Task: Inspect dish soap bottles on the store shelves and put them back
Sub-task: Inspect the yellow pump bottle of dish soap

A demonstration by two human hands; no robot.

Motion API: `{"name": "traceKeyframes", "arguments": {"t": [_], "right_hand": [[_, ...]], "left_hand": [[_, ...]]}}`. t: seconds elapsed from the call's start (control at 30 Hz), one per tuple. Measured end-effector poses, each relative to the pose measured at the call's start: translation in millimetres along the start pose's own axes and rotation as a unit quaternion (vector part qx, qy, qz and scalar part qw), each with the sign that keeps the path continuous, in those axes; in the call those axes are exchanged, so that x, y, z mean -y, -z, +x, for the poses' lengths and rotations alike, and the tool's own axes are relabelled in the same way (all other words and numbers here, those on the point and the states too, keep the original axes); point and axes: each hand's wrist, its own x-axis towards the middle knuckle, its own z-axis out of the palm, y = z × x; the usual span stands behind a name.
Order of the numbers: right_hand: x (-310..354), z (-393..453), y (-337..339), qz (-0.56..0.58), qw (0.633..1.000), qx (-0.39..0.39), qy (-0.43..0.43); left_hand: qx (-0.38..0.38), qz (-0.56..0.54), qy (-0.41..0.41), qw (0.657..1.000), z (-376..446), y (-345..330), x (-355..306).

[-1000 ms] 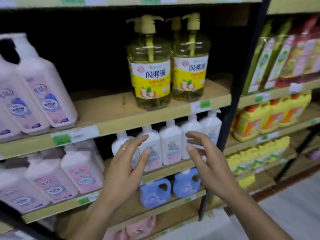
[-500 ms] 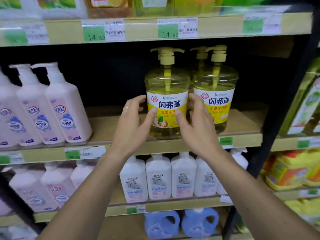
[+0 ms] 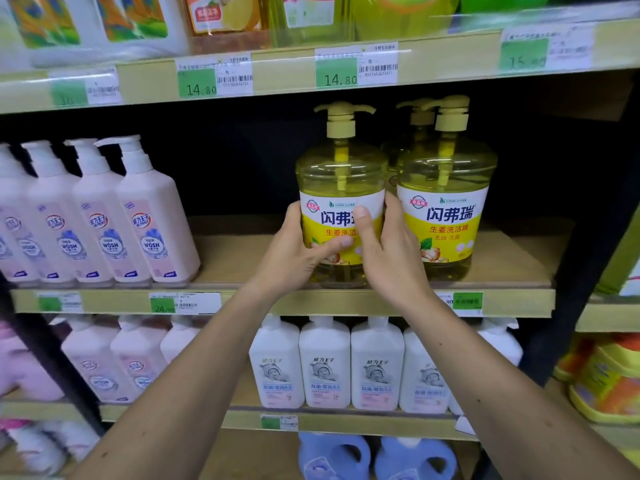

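**Both hands wrapped round the left yellow dish soap bottle**

I see the dish soap bottle (image 3: 341, 188) standing upright at the front of the middle shelf (image 3: 242, 301), a squat, round-shouldered jug of clear yellow-tinted plastic with ribbed rings near the top. Its pale yellow pump head sits on a ribbed collar, and a dip tube shows through the wall. A glossy white-and-yellow paper label wraps the belly, printed with blue characters and a ginger picture.

My left hand (image 3: 294, 252) grips the bottle's left flank, the thumb laid across the lower label and the fingers curled out of sight behind. My right hand (image 3: 391, 251) holds the right flank, its thumb pressed upright on the label face, the fingers tucked into the narrow gap beside the neighbour bottle (image 3: 446, 202). So the bottle sits squarely between the two palms, its lower half covered and its shoulders and pump rising clear above the hands. I cannot tell whether its base is on the board or just off it.

The neighbour is the same shape and label, just to the right, with a third pump (image 3: 415, 114) showing behind it. Left on the same wooden shelf stands a row of matte pink pump bottles (image 3: 152, 223), slab-sided and opaque. Below are white rectangular bottles (image 3: 323, 365), and beneath those, blue handled jugs (image 3: 334, 455). Green price tags (image 3: 197, 83) line the shelf edges.
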Motion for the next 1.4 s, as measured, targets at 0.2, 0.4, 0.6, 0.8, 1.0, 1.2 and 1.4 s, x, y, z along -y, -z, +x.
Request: {"name": "traceKeyframes", "arguments": {"t": [0.2, 0.4, 0.6, 0.8, 1.0, 1.2, 1.4], "right_hand": [[-5, 2, 6, 0.008, 0.999, 0.002, 0.032], [-12, 2, 8, 0.054, 0.995, 0.035, 0.071], [-17, -3, 8, 0.073, 0.993, 0.041, 0.081], [-5, -11, 13, 0.111, 0.987, 0.007, 0.115], [34, -23, 26, 0.185, 0.97, -0.04, 0.153], [47, -34, 21, 0.23, 0.961, -0.017, 0.155], [34, -42, -4, 0.22, 0.97, 0.039, 0.1]], "left_hand": [[-0.016, -0.01, -0.013, 1.0, -1, 1, -1], [-0.052, -0.043, -0.025, 0.997, -9, 3, 1], [-0.108, -0.093, -0.079, 0.987, -18, 6, 0], [-0.114, -0.096, -0.116, 0.982, -30, 23, -27], [-0.035, -0.089, -0.11, 0.989, -42, 49, -60], [0.003, -0.145, -0.115, 0.983, -70, 52, -70], [-0.05, -0.192, -0.055, 0.979, -102, 38, -48]]}}
